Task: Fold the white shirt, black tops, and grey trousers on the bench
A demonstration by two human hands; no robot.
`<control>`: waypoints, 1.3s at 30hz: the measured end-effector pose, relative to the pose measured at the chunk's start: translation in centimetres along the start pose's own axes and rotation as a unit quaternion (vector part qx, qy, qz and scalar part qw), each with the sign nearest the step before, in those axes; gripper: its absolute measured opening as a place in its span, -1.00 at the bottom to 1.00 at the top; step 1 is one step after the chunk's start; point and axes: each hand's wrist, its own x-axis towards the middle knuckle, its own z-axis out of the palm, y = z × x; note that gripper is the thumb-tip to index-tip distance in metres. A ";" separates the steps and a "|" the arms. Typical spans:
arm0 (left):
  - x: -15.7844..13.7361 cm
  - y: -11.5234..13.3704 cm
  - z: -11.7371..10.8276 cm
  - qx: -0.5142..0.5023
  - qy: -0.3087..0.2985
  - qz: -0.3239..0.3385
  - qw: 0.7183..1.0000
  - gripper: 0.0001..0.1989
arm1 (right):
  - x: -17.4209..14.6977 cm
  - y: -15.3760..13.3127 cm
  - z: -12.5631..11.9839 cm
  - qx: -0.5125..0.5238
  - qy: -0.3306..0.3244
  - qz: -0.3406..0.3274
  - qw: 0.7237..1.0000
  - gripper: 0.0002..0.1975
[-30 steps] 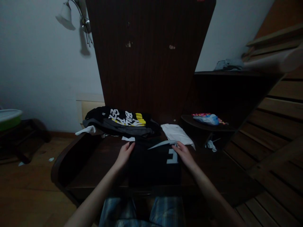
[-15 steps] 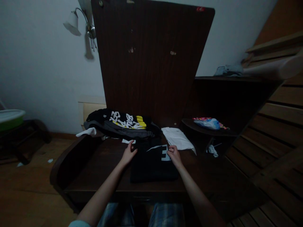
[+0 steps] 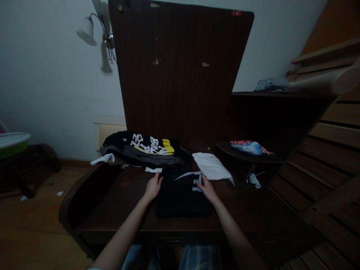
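Note:
A folded black garment with a pale grey print lies flat on the dark wooden top in front of me. At its left edge rests my left hand, fingers stretched out and touching the cloth. My right hand is open over the right edge, its fingers spread across part of the grey lettering. Just behind the right hand is a folded white cloth. A small white strip lies beyond my left fingertips.
Behind the garment sits a pile of dark clothes with white and yellow print. A tall dark panel rises at the back. On the right, a curved shelf holds a plastic packet. Wooden slats stand farther right.
My right fingers have gone from a pinch at the garment's edge to spread on top of it. The left hand has shifted slightly down, fingers straighter. The garment stays in place.

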 end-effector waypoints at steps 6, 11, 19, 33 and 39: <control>-0.3 0.1 0.1 -0.001 0.026 0.002 1.000 -0.80 | 0.0 -0.3 0.1 0.000 0.012 -0.037 0.999 -0.64; 0.0 -0.1 0.2 -0.087 0.029 0.015 0.996 -0.86 | -0.2 -0.5 -0.2 0.003 -0.019 -0.040 0.999 -0.69; -0.3 0.2 0.0 0.001 -0.013 0.014 1.000 -0.83 | -0.1 0.5 -0.2 -0.029 -0.012 -0.030 0.999 -0.83; 0.6 -1.0 0.5 -0.199 -0.016 0.031 0.979 -0.71 | 0.5 1.0 -0.2 0.037 -0.015 0.019 0.999 -0.67; -0.1 -0.7 0.5 -0.169 0.003 0.084 0.982 -0.72 | 0.0 0.2 -0.2 0.017 -0.021 -0.003 1.000 -0.74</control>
